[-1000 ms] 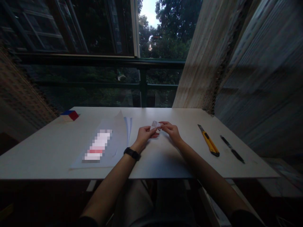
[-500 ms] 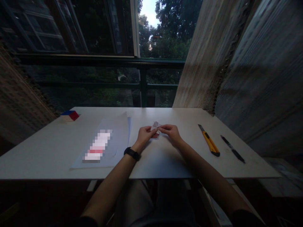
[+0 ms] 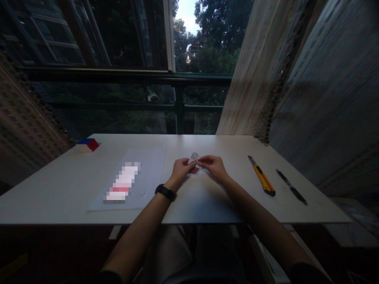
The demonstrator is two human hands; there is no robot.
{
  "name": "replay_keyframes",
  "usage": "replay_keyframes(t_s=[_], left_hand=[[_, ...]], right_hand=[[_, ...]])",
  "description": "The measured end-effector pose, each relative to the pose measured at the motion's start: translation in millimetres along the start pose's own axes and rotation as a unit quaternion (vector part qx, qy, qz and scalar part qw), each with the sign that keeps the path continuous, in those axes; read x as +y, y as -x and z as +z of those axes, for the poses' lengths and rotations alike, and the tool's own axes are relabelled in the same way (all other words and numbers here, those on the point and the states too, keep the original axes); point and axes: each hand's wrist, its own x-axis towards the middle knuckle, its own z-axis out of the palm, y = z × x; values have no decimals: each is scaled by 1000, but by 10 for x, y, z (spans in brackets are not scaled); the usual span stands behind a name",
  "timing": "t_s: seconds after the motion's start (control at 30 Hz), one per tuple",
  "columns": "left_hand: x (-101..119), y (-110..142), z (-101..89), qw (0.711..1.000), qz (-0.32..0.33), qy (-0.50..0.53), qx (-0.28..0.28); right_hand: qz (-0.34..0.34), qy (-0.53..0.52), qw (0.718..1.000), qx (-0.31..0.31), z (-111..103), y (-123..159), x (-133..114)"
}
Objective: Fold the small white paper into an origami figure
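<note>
With straight ahead taken as twelve o'clock, a bare left hand (image 3: 181,169), banded in black at the wrist, is seen closed on a small, greyish-white, creased piece of folded paper (image 3: 194,156), pinned under its thumb. The paper lies between one and two o'clock from that palm and at ten from the bare right hand (image 3: 216,167), by whose fingertips the right edge is pinched. Both hands touch it, but more is covered by the left; no long axis can be made out. From the paper, a yellow-and-black plastic utility knife (image 3: 262,177) is placed between three and four o'clock, and flat white paper sheets (image 3: 155,169) between eight and nine.
</note>
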Motion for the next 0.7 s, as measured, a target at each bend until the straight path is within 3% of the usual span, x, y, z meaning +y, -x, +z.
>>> replay_keyframes(t_s=[0.37, 0.7], left_hand=[[32, 7, 3, 996, -44, 59, -47], [-13, -20, -9, 996, -31, 68, -40]], right_hand=[[39, -84, 995, 33, -15, -7, 99], [-3, -28, 997, 75, 43, -1, 108]])
